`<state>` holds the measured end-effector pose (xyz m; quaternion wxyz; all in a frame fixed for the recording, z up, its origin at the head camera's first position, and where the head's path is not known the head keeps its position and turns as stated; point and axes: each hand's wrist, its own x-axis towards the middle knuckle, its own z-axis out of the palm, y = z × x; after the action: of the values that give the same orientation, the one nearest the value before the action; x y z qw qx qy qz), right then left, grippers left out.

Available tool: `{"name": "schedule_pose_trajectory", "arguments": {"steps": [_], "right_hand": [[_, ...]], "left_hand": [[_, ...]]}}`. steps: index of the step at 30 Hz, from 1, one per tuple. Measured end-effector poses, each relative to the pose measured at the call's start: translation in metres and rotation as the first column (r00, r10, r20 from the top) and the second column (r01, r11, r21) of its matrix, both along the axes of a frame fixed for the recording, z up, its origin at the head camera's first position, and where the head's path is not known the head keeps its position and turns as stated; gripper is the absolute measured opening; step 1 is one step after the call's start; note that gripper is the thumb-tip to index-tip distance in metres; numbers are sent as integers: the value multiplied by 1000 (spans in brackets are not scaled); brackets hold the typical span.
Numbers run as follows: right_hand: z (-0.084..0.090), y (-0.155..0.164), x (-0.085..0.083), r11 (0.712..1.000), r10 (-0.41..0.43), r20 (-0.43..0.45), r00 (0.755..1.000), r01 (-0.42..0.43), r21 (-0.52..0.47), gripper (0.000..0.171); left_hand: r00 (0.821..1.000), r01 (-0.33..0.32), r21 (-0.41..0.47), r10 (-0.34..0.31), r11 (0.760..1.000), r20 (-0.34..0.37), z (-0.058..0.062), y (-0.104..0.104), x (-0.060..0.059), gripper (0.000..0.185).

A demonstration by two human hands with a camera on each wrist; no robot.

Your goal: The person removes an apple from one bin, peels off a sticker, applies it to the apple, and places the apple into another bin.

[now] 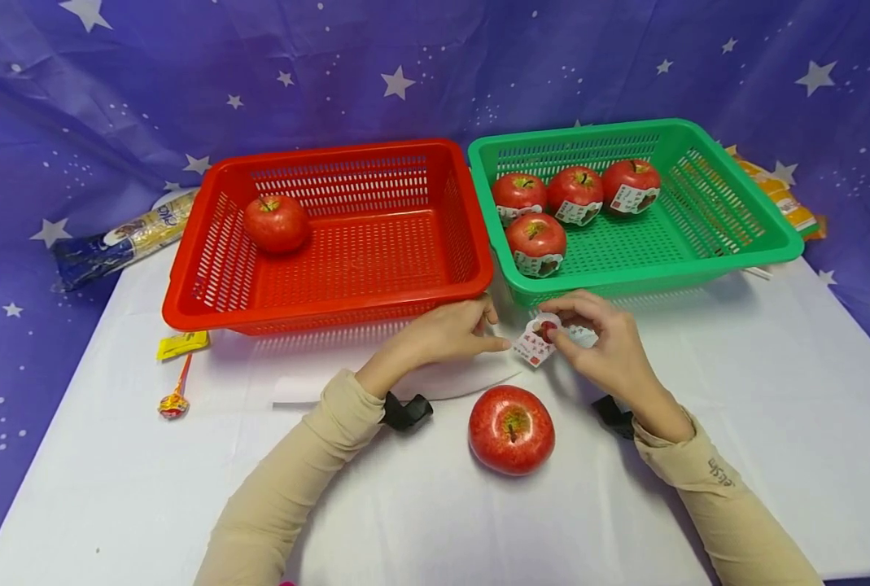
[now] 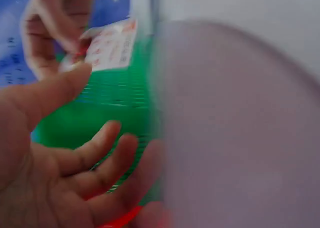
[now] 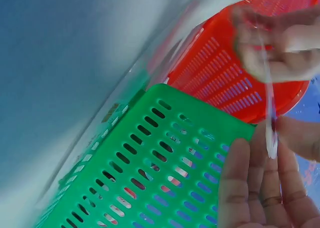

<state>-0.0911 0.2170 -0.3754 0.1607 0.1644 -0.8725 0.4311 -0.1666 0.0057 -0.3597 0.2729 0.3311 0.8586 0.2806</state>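
A small white sticker [image 1: 535, 343] with red print hovers just above the white table, in front of the green basket [image 1: 706, 244]. My right hand [image 1: 562, 327] pinches it between thumb and fingertips. My left hand [image 1: 496, 330] reaches in from the left, its thumb tip at the sticker's edge and its fingers loosely curled. The left wrist view shows the sticker [image 2: 111, 46] above my left thumb. In the right wrist view the sticker [image 3: 270, 123] is edge-on. A bare red apple [image 1: 511, 429] stands on the table between my forearms.
The red basket [image 1: 207, 309] holds one apple [image 1: 277, 222]. Several stickered apples [image 1: 535, 242] sit in the green basket. A wrapped packet [image 1: 123, 240], a yellow sachet [image 1: 181, 344] and a lollipop [image 1: 174, 403] lie at the left. Orange packets [image 1: 786, 199] lie behind the green basket.
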Motion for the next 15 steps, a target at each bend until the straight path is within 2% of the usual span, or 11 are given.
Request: {"name": "schedule_pose_trajectory", "arguments": {"steps": [2,4,6,8,11,12,13,14,15], "right_hand": [[1,0,0,998,-23,20,1000,24,-54,32],[2,-2,1,993,-23,48,999,29,-117,32],[3,-4,2,981,-15,80,997,30,-190,31],[4,-7,3,965,-8,109,994,37,-261,31],[8,-11,5,926,-5,139,990,57,-374,32],[10,-12,6,908,-6,141,990,65,-414,33],[12,-13,8,881,-6,145,989,73,-466,36],[15,-14,9,841,5,149,989,76,-535,39],[19,-14,10,789,25,151,988,74,-611,42]], "left_hand": [[994,92,-16,-93,996,-53,13,-5,7,40],[976,203,3,-202,979,-86,26,-8,19,44],[935,334,12,-330,942,-126,38,-11,34,51],[888,427,-36,-426,904,-170,44,-10,52,64],[832,469,-147,-492,871,-257,45,-5,70,79],[827,463,-173,-494,869,-267,43,-4,72,79],[833,452,-188,-488,872,-260,42,-3,73,79],[846,435,-188,-471,880,-248,40,-3,71,77],[863,422,-171,-452,890,-226,38,-4,67,74]]}}
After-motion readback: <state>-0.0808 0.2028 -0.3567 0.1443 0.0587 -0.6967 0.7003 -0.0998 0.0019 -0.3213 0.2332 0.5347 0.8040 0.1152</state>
